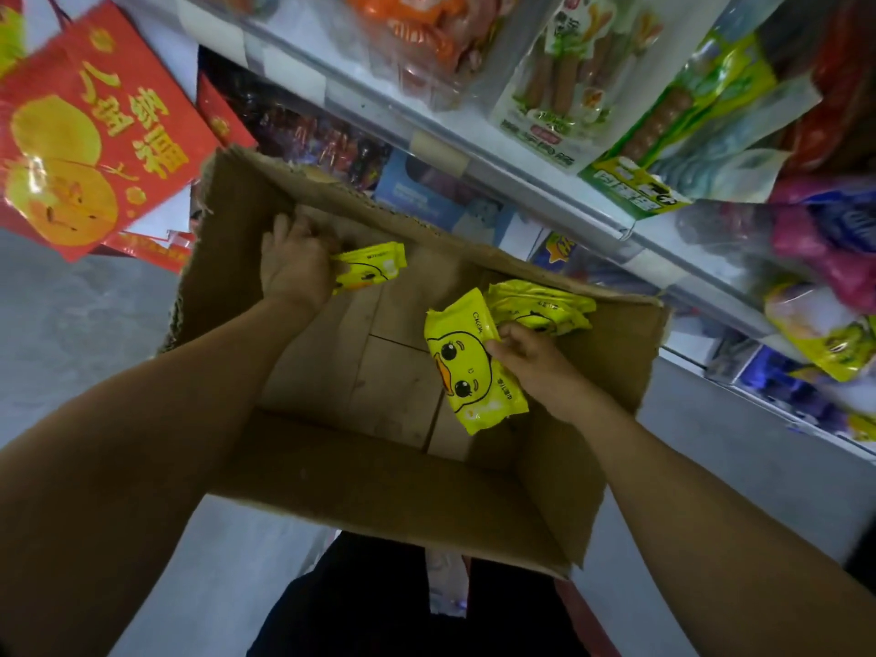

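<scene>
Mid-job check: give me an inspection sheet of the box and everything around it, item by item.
Surface: open cardboard box, its bottom mostly bare; grey floor shows around it.
Job's things: small yellow pack near the far left wall; duck-face pack right of centre; pile of yellow packs in the far right corner.
Clutter: nothing seen inside the box.
Hands: left hand grips the small yellow pack; right hand pinches the duck-face pack's edge with its fingers.
Cables: nothing seen.
Surroundings: shelves of packaged snacks beyond the box; red gift bags at left.
</scene>
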`<state>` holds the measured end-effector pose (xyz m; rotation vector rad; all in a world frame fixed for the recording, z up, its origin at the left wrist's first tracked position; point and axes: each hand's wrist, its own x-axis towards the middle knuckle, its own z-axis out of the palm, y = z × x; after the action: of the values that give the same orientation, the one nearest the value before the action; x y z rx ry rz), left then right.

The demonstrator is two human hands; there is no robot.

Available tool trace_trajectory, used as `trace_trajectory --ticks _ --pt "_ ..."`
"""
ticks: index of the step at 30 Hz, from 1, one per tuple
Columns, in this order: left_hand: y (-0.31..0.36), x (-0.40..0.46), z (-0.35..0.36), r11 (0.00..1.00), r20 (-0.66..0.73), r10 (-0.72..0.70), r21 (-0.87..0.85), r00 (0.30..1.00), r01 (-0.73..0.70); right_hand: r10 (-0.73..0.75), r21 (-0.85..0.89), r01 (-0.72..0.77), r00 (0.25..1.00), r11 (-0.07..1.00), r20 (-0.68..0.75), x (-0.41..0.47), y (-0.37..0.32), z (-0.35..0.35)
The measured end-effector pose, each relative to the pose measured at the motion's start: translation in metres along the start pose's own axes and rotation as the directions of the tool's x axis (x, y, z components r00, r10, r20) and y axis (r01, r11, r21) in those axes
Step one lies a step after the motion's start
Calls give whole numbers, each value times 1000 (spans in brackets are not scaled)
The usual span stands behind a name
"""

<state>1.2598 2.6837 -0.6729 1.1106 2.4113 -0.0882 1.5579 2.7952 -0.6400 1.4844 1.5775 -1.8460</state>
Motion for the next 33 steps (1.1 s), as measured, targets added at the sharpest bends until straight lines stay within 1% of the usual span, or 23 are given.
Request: trace_trajectory --ticks 2,4,6,7,9,12,15,18,20,22,23,24,27,31,33 --pt "5 -11 -4 983 99 2 -183 995 16 21 100 -23 1000 995 14 -9 -7 3" --pt "10 -27 -7 903 173 2 -424 985 73 36 164 -37 999 986 9 -18 -16 4" --pt "13 -44 -13 814 209 -15 -566 978 133 52 215 -56 998 975 27 -30 -27 4" --pt "14 -52 -18 796 202 -17 -590 979 135 47 250 -58 998 967 50 -38 -34 3" --pt "19 -68 -33 801 172 -1 -589 985 104 41 304 -74 993 950 112 -51 -46 2" --pt "30 -88 -58 805 102 15 -592 995 49 17 281 -72 981 957 194 -70 -66 4" --pt "40 -108 -78 749 46 -30 -661 998 53 -3 303 -48 986 952 167 -87 -82 -1" --pt "61 -128 -98 625 24 -97 -777 995 80 -54 426 -1 992 905 118 -108 -88 -16" --pt "80 -142 -113 502 34 -130 -860 991 95 -105 523 23 986 852 128 -124 -88 -32" --pt "102 -157 -128 363 53 -130 -926 990 98 -163 571 79 982 817 97 -143 -90 -50" --pt "114 -166 -136 321 54 -117 -943 992 89 -180 582 115 982 805 55 -154 -90 -60" --pt "126 -175 -143 299 48 -91 -951 995 73 -202 586 155 979 795 15 -167 -92 -70" --pt "170 -208 -161 204 5 2 -979 1000 4 -305 533 279 952 799 -41 -207 -92 -106" --pt "226 -250 -180 96 -5 133 -995 991 -17 -430 351 411 902 842 -24 -255 -84 -156" --pt "252 -269 -191 48 -34 192 -998 981 -44 -484 292 470 875 833 -25 -278 -78 -180"
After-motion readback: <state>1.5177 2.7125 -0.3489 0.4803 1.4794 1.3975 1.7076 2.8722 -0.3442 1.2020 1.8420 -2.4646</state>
